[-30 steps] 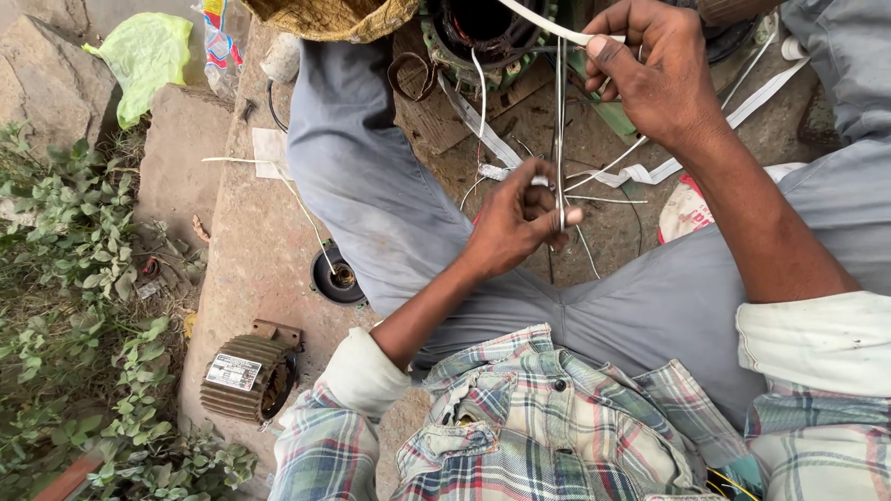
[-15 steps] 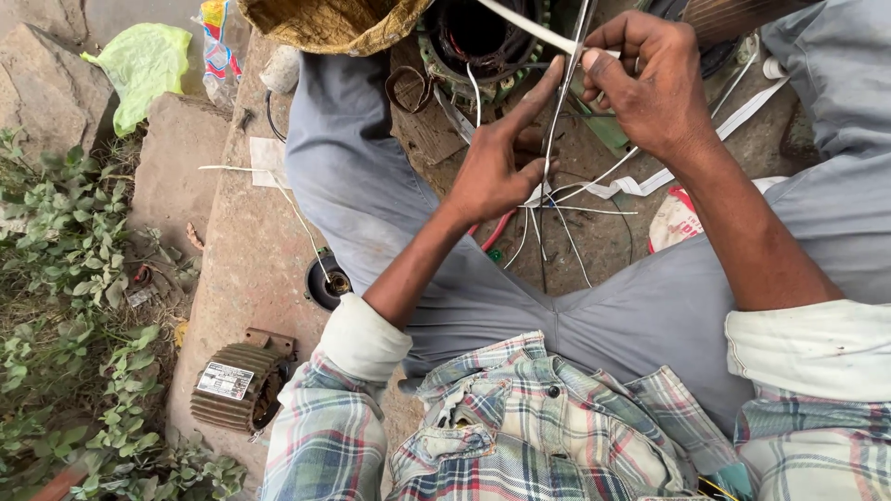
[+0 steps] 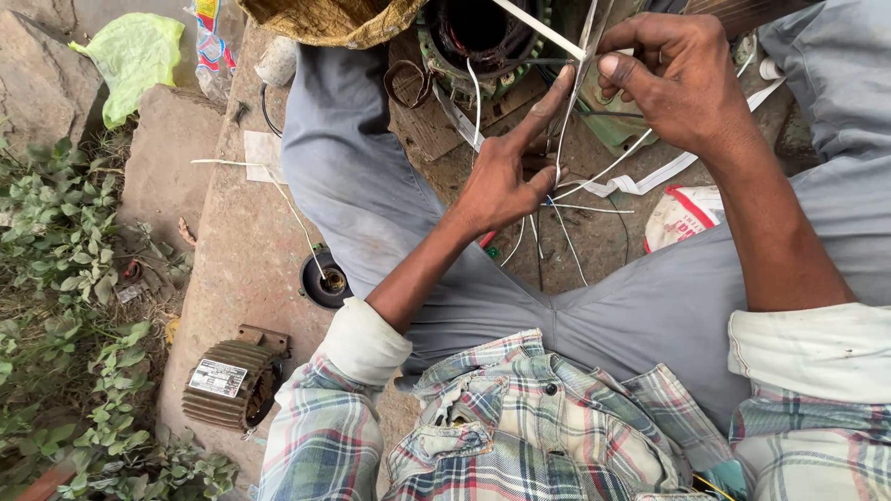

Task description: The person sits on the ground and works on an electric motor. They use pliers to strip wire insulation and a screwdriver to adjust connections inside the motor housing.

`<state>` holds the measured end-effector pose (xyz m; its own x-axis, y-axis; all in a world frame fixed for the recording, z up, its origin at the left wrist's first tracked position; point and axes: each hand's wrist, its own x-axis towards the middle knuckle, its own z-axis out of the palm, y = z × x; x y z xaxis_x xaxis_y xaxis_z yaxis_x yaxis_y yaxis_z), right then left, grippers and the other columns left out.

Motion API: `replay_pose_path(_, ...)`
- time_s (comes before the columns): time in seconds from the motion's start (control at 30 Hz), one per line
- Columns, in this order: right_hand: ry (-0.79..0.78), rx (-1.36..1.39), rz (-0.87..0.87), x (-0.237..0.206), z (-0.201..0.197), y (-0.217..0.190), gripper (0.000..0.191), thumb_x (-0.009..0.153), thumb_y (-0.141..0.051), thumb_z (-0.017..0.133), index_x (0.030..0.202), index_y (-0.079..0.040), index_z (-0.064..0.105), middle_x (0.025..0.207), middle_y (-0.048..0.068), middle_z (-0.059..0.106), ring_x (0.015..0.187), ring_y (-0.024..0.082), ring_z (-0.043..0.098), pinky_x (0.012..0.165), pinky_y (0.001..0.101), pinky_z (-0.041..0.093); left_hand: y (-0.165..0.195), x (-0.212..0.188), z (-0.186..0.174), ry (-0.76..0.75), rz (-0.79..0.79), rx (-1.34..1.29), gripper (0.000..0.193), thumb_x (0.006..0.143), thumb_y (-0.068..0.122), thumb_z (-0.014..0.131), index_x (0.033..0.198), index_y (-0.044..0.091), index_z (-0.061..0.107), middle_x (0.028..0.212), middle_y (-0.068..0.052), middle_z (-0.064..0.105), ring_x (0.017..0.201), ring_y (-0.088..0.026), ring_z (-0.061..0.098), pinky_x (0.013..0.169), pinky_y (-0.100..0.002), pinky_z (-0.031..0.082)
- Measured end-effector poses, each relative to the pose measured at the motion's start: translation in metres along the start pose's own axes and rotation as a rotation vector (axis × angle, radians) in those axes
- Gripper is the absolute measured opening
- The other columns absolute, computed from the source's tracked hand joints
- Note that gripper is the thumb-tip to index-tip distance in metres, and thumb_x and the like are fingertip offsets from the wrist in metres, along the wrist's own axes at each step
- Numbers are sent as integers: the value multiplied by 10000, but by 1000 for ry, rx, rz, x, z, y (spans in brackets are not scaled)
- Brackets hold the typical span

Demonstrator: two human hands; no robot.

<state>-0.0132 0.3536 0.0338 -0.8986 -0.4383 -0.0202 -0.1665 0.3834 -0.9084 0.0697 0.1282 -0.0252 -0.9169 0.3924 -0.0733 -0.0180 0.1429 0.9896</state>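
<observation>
Nearest the camera, plaid shirt [image 3: 520, 436] and grey trousers [image 3: 650, 306], knees spread around the work. On the concrete slab [image 3: 232, 269] to the left, a small ribbed motor housing [image 3: 227, 382] and a dark round cap [image 3: 325, 278], well apart from both hands. Between the knees, left hand [image 3: 501, 181] mostly spread, forefinger stretched up along the thin white strands [image 3: 568, 121], thumb just beside them lower down. Higher up, right hand [image 3: 682, 79] closed, fingers [image 3: 617, 70] pinching the same strands and a flat white strip [image 3: 538, 26] near the top. Light, springy, thin stuff by the look; likely to kink or slip, best pinched close to the fingertips. Farthest, the open motor stator [image 3: 483, 37], strands leading toward it.
</observation>
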Motion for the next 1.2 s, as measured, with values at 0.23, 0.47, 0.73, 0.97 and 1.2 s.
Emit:
replay_pose_path(0.23,9,-75,21,3,-2,-4,114,1091,-31,679,1145,57,726,971,102,737,872,120,722,755,245,591,4,5,-8,0,24,-8,989,863,-121,533,1649,366,181,1354,-273,624,1120,-371,724,1018,-469,571)
replay_pose_path(0.47,174,-201,111,-6,-25,-10,87,1050,-32,675,1114,-3,727,901,57,701,770,83,641,659,222,522,-32,-19,28,-17,131,91,972,869,-16,625,1673,302,181,1259,-187,675,897,-340,769,924,-446,613)
replay_pose_path(0.73,52,-240,100,-9,-16,18,183,1010,57,708,1179,-1,747,1045,66,760,896,86,701,765,224,566,-164,4,84,-600,-277,938,292,836,134,730,1122,82,759,1115,-175,744,1028,-364,737,822,-473,613)
replay_pose_path(0.97,85,-111,94,-3,5,12,172,1052,81,673,1216,51,712,1066,99,761,983,118,752,876,244,620,-111,18,67,-88,163,743,195,902,113,646,1094,82,650,994,-149,661,800,-373,711,611,-494,565)
replay_pose_path(1.2,99,-133,26,0,14,13,77,1075,109,661,1143,90,691,1097,142,761,1048,166,770,913,270,640,-44,43,-4,531,374,574,473,978,70,685,1423,159,551,1240,-127,589,1069,-316,660,754,-422,586)
